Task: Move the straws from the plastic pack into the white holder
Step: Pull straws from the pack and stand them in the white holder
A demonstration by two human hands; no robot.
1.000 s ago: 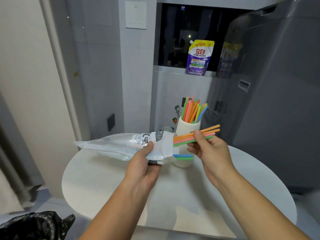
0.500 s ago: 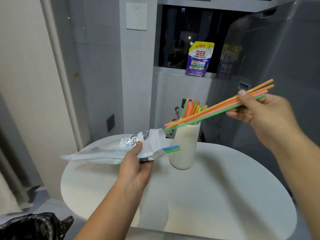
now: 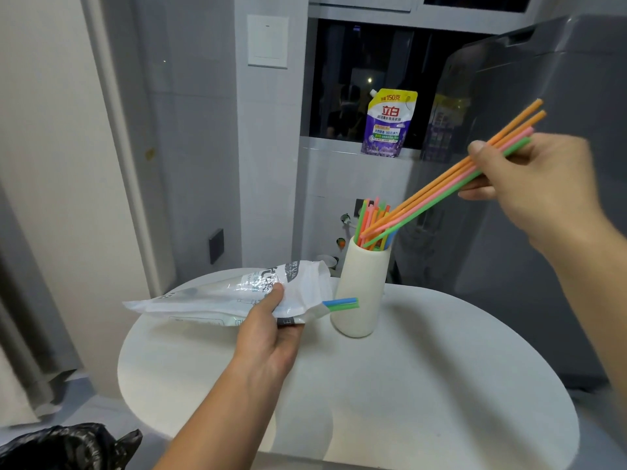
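head view: one camera, looking down at a round white table [image 3: 407, 385]
right hand [image 3: 543, 188]: raised at right, fingers pinched shut on a bunch of straws [image 3: 441, 184], two orange, one pink, one green
bunch: slanted, lower ends at the mouth of the holder [image 3: 361, 286]
holder: upright on the table, more straws standing in it
left hand [image 3: 268, 334]: closed on the pack [image 3: 237, 296], held above the table just left of the holder
pack: blue and green straw ends [image 3: 341, 304] poke from its open end, in front of the holder
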